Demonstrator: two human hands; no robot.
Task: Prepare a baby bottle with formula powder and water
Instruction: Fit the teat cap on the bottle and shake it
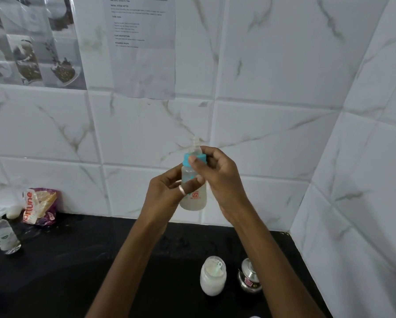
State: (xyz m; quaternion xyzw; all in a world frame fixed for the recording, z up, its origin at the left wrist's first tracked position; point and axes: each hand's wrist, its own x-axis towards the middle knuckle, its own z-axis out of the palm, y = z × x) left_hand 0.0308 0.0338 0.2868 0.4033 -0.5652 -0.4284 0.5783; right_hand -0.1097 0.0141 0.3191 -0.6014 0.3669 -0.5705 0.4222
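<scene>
I hold a clear baby bottle (pixel 194 200) upright in the air in front of the tiled wall, with milky liquid in its lower part. Its blue collar (pixel 187 159) and clear teat (pixel 195 143) sit on top. My left hand (pixel 167 191) grips the bottle's body, a ring on one finger. My right hand (pixel 217 173) grips the blue collar from the right, thumb across its front. On the black counter below stands an open jar of white formula powder (pixel 213 277) with a small scoop inside.
A small steel pot (pixel 249 277) stands right of the powder jar. At the far left are a glass bottle (pixel 4 235) and a crumpled snack packet (pixel 40 206). Tiled walls close the back and the right corner. Papers (pixel 142 42) hang on the wall.
</scene>
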